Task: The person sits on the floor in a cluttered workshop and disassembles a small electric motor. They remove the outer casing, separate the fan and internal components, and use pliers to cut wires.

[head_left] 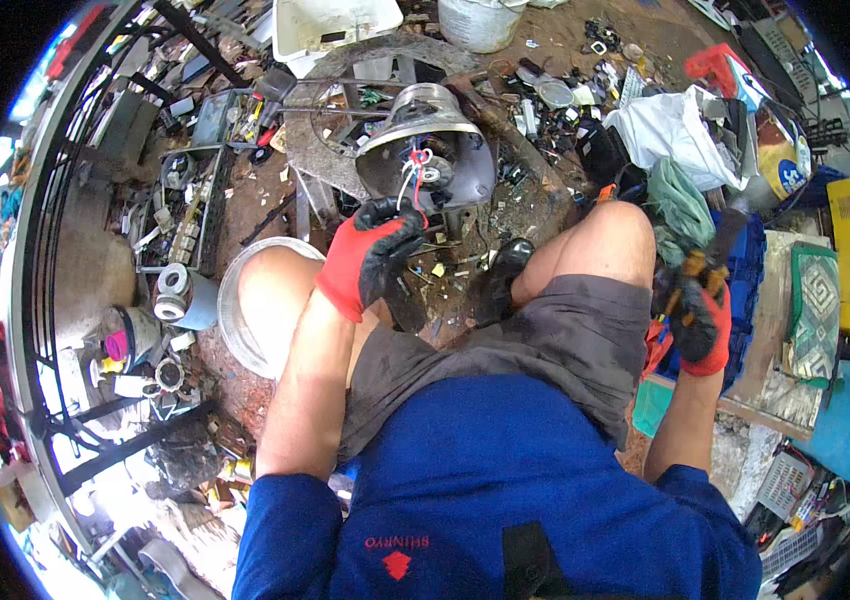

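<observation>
My left hand (377, 248), in a red and black work glove, closes its fingertips on white and red wires (415, 185). These wires come out of a bell-shaped grey metal housing (385, 160), whose open mouth faces me and shows a round part inside. The housing rests on a round, worn metal stand (320, 135) in front of my knees. Off to the right, my right hand (702, 325), gloved the same way, is wrapped round a tool (725, 238) with a dark end and an orange-brown grip. Its exact kind is hard to make out.
Scrap parts litter the floor around the stand. A white basin (330, 25) and a white bucket (480, 25) stand beyond it. At left are a metal rack (40, 250) and a crate of parts (207, 215). White bags (680, 135) and a blue crate (740, 300) lie right.
</observation>
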A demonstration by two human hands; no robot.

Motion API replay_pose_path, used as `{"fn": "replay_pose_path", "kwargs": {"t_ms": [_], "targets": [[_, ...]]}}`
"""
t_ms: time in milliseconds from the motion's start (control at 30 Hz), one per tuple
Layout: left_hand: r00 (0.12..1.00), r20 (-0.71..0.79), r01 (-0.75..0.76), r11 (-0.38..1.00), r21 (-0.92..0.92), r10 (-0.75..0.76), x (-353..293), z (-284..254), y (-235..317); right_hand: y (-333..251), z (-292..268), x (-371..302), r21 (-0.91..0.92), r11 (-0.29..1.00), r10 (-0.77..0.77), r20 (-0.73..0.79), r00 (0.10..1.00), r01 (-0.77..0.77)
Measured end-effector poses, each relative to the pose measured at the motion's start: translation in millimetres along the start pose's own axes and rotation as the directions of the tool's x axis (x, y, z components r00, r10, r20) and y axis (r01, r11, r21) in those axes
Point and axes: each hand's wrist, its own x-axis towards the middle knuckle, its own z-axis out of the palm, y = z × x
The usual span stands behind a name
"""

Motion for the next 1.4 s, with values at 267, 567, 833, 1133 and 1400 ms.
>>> {"fn": "replay_pose_path", "kwargs": {"t_ms": [267,567,833,1133,1400], "targets": [[0.998,-0.033,-0.061,0.998,0.011,0.061,-8,0,10,50,152,58,-0.728,0.584,-0.178,0.318,0.931,0.36],[0.999,-0.015,-0.033,0.998,-0.049,0.033,-4,-12,4,93,164,64,-0.833,0.284,-0.236,0.42,0.876,0.475],[0.998,-0.057,-0.017,1.0,-0.008,0.017,-3,-10,4,107,163,61,-0.783,0.384,-0.163,0.463,0.871,0.489],[0.989,0.019,0.15,0.975,-0.165,-0.149,7,-20,-4,112,169,55,-0.781,0.426,-0.173,0.425,0.889,0.456],[0.999,0.044,0.035,0.987,-0.157,-0.029,10,-20,-4,110,168,59,-0.671,0.643,-0.01,0.476,0.879,0.37]]}}
